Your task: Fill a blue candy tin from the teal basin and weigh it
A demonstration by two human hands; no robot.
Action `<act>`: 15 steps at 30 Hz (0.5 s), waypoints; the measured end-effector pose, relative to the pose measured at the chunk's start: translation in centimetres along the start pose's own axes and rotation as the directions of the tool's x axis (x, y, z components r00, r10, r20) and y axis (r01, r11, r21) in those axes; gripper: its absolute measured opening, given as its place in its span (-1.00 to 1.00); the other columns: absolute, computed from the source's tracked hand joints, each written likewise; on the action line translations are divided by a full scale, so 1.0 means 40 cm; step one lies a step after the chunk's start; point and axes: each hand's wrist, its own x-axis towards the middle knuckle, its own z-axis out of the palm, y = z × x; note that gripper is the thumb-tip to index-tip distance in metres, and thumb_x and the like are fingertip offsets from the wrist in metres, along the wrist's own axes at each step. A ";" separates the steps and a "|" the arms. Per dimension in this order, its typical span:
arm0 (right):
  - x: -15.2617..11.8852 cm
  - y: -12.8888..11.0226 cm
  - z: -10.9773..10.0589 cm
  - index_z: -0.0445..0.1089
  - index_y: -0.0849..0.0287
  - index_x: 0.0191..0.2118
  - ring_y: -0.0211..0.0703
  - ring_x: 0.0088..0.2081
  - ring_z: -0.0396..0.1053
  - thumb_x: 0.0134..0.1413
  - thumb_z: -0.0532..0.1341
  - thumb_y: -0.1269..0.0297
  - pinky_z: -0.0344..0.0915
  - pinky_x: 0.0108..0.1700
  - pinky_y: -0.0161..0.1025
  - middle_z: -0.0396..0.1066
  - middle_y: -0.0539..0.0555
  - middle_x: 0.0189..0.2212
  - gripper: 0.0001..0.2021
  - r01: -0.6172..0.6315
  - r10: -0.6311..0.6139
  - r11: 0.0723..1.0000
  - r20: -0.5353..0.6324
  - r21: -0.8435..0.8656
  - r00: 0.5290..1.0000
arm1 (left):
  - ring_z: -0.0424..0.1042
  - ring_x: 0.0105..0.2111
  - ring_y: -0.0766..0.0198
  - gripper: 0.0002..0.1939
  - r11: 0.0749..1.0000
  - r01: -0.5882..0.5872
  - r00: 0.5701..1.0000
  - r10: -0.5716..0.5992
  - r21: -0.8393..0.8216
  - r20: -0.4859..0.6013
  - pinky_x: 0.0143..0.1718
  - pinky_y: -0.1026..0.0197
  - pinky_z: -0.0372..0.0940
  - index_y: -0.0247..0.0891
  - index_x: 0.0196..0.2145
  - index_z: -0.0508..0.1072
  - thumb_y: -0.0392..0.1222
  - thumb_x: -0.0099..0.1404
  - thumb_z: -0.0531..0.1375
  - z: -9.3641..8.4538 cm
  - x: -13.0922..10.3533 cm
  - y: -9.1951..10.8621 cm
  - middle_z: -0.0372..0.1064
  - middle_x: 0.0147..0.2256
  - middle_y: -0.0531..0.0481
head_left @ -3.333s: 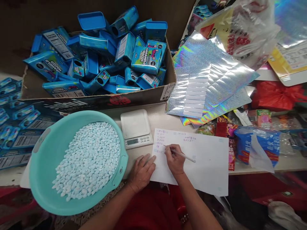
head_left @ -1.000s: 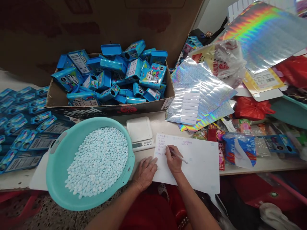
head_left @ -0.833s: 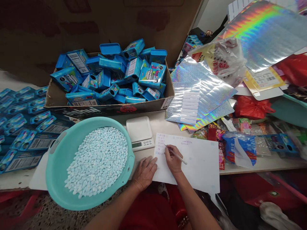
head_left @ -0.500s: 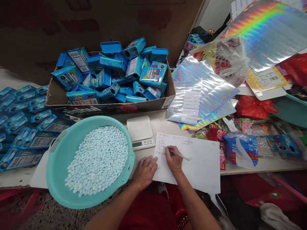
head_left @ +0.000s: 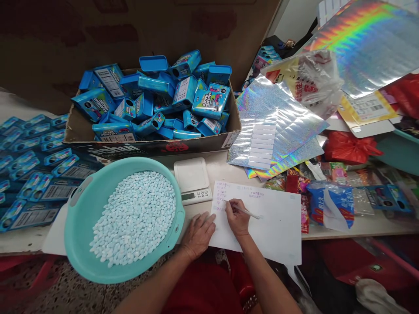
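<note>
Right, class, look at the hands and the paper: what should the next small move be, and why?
Probably a short pen stroke: the right hand grips the pen with its tip at the handwritten lines, while the left hand lies at the left edge of the paper, perhaps steadying it.

Pale pen (head_left: 251, 214) aslant over handwritten paper (head_left: 276, 229)

left of left hand (head_left: 198, 235): teal basin (head_left: 79, 222) | ahead of that hand: white scale (head_left: 192, 175) | beyond right hand (head_left: 238, 218): silver sheets (head_left: 291, 115)
</note>
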 end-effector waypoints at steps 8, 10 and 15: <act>0.003 -0.002 0.000 0.27 0.14 -0.44 -0.29 -0.65 0.30 0.05 0.13 0.23 0.28 -0.57 -0.36 0.34 -0.06 -0.64 -0.87 0.021 -0.021 1.000 -0.012 -0.010 1.000 | 0.24 0.04 0.14 -0.84 1.000 -0.012 0.999 0.011 -0.014 -0.037 0.08 0.04 0.07 -0.19 -0.25 0.43 -0.32 0.25 0.08 -0.004 0.004 0.000 0.39 0.02 0.06; 0.003 -0.002 0.000 0.27 0.14 -0.45 -0.30 -0.65 0.30 0.05 0.13 0.23 0.28 -0.57 -0.36 0.34 -0.05 -0.64 -0.87 0.025 -0.026 1.000 -0.018 -0.010 1.000 | 0.24 0.04 0.14 -0.84 1.000 -0.012 0.999 0.011 -0.011 -0.041 0.08 0.04 0.07 -0.20 -0.24 0.43 -0.32 0.25 0.09 -0.005 0.005 0.001 0.39 0.02 0.05; 0.003 0.000 0.000 0.27 0.14 -0.45 -0.31 -0.65 0.30 0.06 0.12 0.24 0.28 -0.58 -0.36 0.34 -0.05 -0.63 -0.87 0.028 -0.028 1.000 -0.012 -0.003 1.000 | 0.24 0.04 0.15 -0.86 1.000 -0.006 0.999 0.006 -0.001 -0.045 0.08 0.06 0.07 -0.19 -0.25 0.43 -0.30 0.26 0.10 -0.005 0.006 0.001 0.39 0.02 0.09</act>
